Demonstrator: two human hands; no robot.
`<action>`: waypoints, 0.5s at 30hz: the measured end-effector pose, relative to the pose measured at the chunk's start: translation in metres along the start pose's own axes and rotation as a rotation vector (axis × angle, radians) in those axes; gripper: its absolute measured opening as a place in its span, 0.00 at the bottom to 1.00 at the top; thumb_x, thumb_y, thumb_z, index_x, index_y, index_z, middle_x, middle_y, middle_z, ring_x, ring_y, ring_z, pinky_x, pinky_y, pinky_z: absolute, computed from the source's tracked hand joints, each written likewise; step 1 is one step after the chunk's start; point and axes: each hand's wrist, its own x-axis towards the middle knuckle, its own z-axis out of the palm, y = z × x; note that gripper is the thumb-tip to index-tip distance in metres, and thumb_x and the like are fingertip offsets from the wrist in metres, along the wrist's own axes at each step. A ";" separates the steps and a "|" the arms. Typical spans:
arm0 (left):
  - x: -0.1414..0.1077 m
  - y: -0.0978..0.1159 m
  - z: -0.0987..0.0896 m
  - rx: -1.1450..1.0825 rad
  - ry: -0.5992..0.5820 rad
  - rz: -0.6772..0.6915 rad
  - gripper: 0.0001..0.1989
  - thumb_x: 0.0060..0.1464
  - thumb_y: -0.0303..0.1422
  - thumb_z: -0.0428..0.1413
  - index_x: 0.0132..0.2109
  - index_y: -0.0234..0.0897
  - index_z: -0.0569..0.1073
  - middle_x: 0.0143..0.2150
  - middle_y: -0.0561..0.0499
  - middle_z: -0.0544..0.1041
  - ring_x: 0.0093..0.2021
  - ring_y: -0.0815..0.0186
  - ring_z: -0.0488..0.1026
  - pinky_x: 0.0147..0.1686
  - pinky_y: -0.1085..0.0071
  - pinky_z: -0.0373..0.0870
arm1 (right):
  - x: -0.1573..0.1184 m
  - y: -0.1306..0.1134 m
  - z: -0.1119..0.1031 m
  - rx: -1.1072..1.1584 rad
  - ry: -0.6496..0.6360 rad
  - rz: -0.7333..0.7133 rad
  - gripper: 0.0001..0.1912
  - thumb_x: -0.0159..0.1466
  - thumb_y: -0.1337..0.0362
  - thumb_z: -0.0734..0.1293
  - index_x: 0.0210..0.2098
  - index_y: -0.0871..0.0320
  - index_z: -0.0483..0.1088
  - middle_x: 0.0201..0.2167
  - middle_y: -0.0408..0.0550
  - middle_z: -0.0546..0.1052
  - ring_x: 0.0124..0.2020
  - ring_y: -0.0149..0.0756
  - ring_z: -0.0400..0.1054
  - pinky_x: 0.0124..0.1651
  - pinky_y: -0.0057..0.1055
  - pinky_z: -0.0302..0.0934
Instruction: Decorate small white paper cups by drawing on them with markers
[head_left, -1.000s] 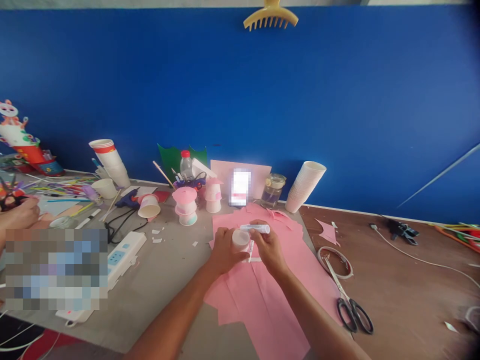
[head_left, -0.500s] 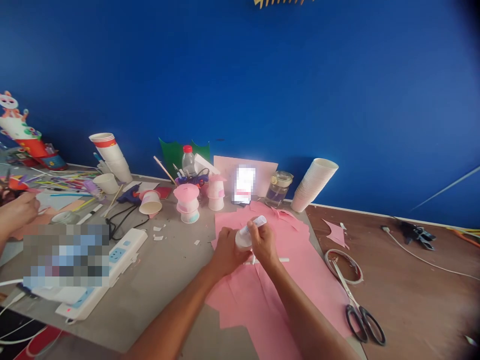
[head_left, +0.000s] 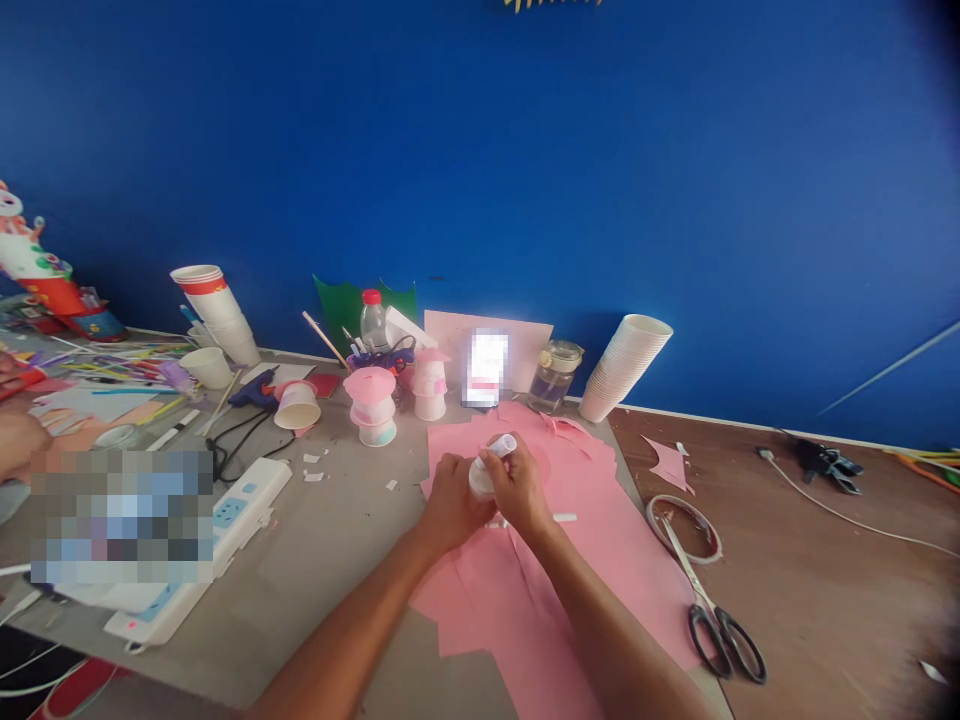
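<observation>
White cup (head_left: 480, 481) above pink paper (head_left: 592, 560) | left hand (head_left: 452, 497) curled around the cup's side | right hand (head_left: 517, 488) closed on white tube (head_left: 504, 446), at the cup's top | lit phone (head_left: 484, 370) upright beyond | scissors (head_left: 712, 610) to the right, one blade across tape roll (head_left: 701, 535) | capped cup towers (head_left: 373, 408) left of phone, on grey surface (head_left: 330, 560)

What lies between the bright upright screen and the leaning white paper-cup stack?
A clear, lidded glass jar stands there, as the head view shows.

Yellow clip (head_left: 517, 5) cut off at top, phone screen (head_left: 487, 365) blurred, white cup (head_left: 481, 484) partly hidden by fingers (head_left: 495, 467)
</observation>
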 end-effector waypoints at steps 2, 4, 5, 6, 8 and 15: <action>0.000 0.000 0.000 0.002 -0.003 -0.001 0.13 0.46 0.31 0.57 0.42 0.38 0.68 0.39 0.47 0.66 0.46 0.55 0.61 0.45 0.58 0.67 | -0.001 0.001 0.001 0.006 0.002 -0.001 0.10 0.62 0.56 0.62 0.32 0.56 0.64 0.29 0.44 0.70 0.29 0.34 0.65 0.33 0.31 0.61; 0.000 0.000 0.000 -0.003 -0.002 -0.012 0.13 0.46 0.31 0.57 0.42 0.38 0.68 0.39 0.46 0.66 0.46 0.55 0.62 0.44 0.59 0.67 | -0.001 0.003 0.001 0.007 0.009 -0.006 0.09 0.62 0.56 0.62 0.32 0.56 0.63 0.29 0.44 0.70 0.30 0.35 0.65 0.33 0.31 0.61; -0.001 0.000 0.000 -0.006 0.000 -0.021 0.14 0.46 0.30 0.58 0.42 0.37 0.68 0.40 0.46 0.66 0.47 0.55 0.62 0.44 0.59 0.67 | -0.001 0.003 0.002 0.005 0.017 -0.009 0.09 0.62 0.57 0.61 0.32 0.56 0.63 0.29 0.44 0.70 0.30 0.35 0.65 0.33 0.31 0.61; -0.001 0.000 0.000 -0.008 0.001 -0.027 0.15 0.45 0.30 0.58 0.43 0.37 0.68 0.40 0.46 0.66 0.47 0.55 0.62 0.44 0.59 0.68 | -0.001 0.004 0.003 0.001 0.029 -0.013 0.09 0.62 0.57 0.61 0.32 0.56 0.63 0.29 0.44 0.70 0.30 0.35 0.65 0.33 0.31 0.61; -0.001 -0.001 0.000 -0.005 0.002 -0.037 0.16 0.45 0.31 0.58 0.44 0.37 0.68 0.41 0.46 0.65 0.47 0.55 0.62 0.45 0.59 0.68 | -0.001 0.005 0.004 -0.007 0.056 -0.015 0.09 0.62 0.57 0.61 0.32 0.56 0.63 0.29 0.45 0.70 0.30 0.36 0.65 0.33 0.32 0.61; -0.001 0.002 0.000 0.001 0.008 -0.042 0.17 0.45 0.31 0.58 0.44 0.35 0.68 0.40 0.45 0.65 0.48 0.54 0.63 0.46 0.57 0.68 | -0.001 0.005 0.006 0.033 0.138 0.035 0.11 0.62 0.55 0.61 0.31 0.56 0.63 0.27 0.44 0.70 0.29 0.35 0.65 0.32 0.31 0.61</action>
